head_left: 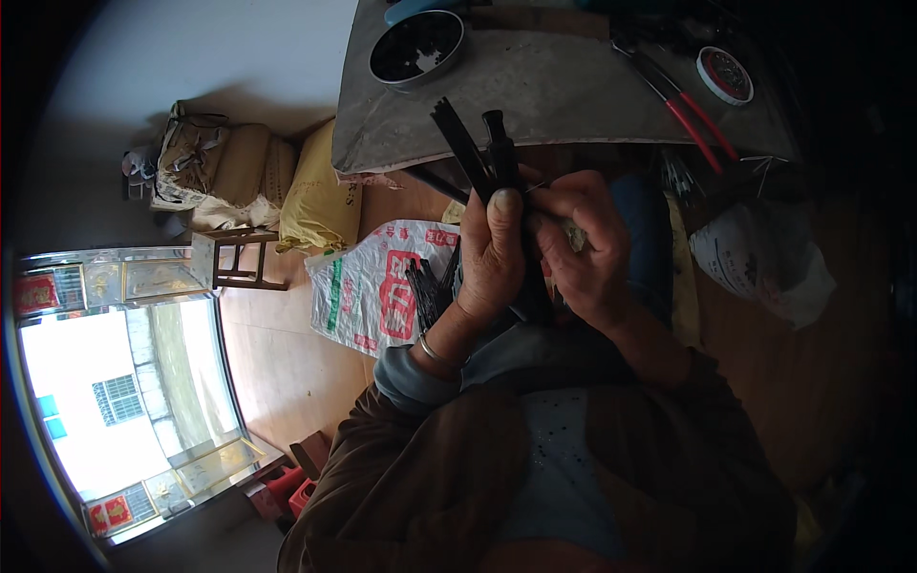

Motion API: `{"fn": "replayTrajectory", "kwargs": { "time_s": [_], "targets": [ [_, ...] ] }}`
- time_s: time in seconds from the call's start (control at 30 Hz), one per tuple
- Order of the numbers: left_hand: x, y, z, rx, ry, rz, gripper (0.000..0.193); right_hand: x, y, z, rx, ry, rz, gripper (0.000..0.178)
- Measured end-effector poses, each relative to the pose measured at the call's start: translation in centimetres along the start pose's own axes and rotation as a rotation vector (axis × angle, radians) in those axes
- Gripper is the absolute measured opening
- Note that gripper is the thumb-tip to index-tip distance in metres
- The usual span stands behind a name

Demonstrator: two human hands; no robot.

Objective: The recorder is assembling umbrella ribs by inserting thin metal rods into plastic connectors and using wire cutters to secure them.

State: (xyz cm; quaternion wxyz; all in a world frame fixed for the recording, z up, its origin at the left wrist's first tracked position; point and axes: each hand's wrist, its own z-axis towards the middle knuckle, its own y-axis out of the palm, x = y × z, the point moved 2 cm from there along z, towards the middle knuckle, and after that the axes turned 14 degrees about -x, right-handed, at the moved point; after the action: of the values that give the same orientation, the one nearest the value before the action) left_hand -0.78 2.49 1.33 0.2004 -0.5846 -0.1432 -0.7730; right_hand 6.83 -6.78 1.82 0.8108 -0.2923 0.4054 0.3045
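In front of my body I hold a black folded frame (499, 151) that looks like an umbrella frame, with slotted rib ends and a flared black shaft end pointing up and away. My left hand (493, 250) is closed round it, thumb pressed on the ribs. My right hand (585, 244) is closed beside it, thumb and fingertips pinched against the frame. A thin wire-like sliver shows at those fingertips; what it is, I cannot make out. The frame's lower part is dark and partly hidden by my hands.
Ahead stands a grey table (535, 91) bearing a bowl of small black parts (417, 48), red-handled pliers (683, 110) and a round container (725, 75). Left of my lap, black rods (425, 291) lie on a white printed sack (363, 286). Beyond are a stool (244, 260) and full sacks (323, 196).
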Motion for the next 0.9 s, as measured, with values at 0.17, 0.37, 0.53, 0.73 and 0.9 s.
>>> {"fn": "replayTrajectory", "kwargs": {
  "time_s": [0.17,0.37,0.53,0.73,0.9],
  "targets": [
    [0.8,0.6,0.5,0.02,-0.118,-0.164,0.038,0.5,-0.5,0.5,-0.039,0.079,0.187,0.012],
    [0.9,0.8,0.9,0.097,-0.185,-0.257,0.04,2.2,-0.8,-0.1,-0.095,0.236,0.604,0.008],
    [0.0,0.7,1.1,0.069,-0.189,-0.223,0.049,2.1,-1.2,0.4,-0.154,0.331,0.647,0.01],
    [-0.6,1.3,1.2,0.092,-0.215,-0.29,0.046,2.4,-2.9,0.5,-0.252,0.401,0.571,0.015],
    [-0.2,0.4,0.6,0.063,-0.173,-0.31,0.046,5.1,-12.3,2.4,0.181,0.181,-0.416,0.012]
  ]
}}
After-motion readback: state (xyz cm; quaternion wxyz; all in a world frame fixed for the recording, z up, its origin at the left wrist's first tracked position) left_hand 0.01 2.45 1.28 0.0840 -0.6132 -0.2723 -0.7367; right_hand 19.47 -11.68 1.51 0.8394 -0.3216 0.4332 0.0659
